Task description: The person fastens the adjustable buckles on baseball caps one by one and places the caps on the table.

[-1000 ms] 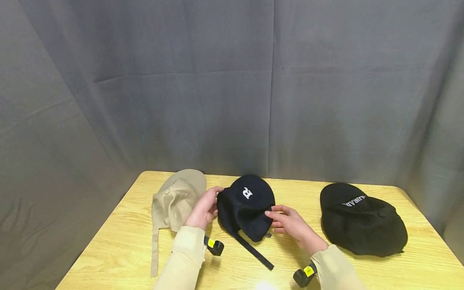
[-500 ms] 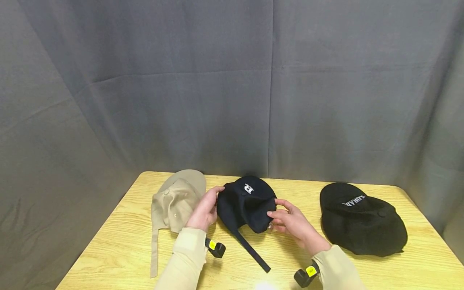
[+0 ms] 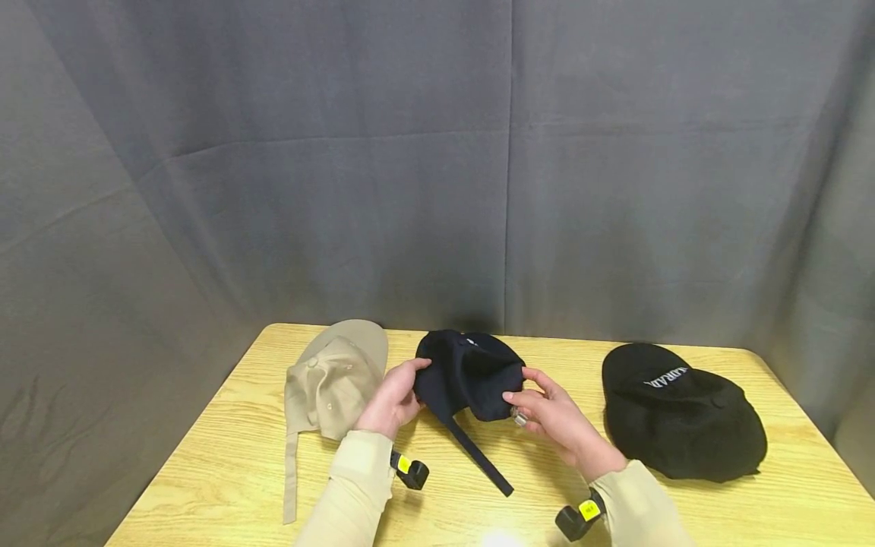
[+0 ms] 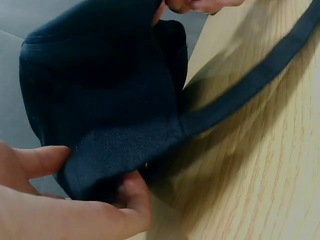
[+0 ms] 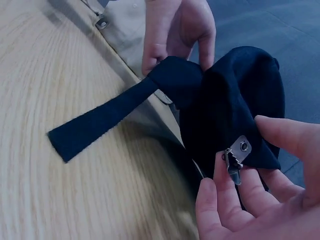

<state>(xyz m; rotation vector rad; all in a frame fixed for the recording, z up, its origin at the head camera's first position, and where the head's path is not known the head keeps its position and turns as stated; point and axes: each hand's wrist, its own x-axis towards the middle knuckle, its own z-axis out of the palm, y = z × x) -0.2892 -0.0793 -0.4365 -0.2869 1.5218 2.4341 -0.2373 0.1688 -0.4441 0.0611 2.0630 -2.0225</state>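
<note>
Head view's table (image 3: 212, 479) brightly lit, white glare bottom centre — wrist views dimmer, shadowed, right one bluish

Caps, quantity three: beige cap (image 3: 335, 387) left of the left hand (image 3: 390, 399), navy cap (image 3: 465, 376) between the two hands, black cap (image 3: 683, 425) right of the right hand (image 3: 554, 422). Loose straps, two: beige strap (image 3: 290, 479) left of the left hand, navy strap (image 3: 478, 454) between both.

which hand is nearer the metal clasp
The right hand: it pinches the navy cap close beside the metal clasp. The left hand holds the cap's opposite side.
</note>
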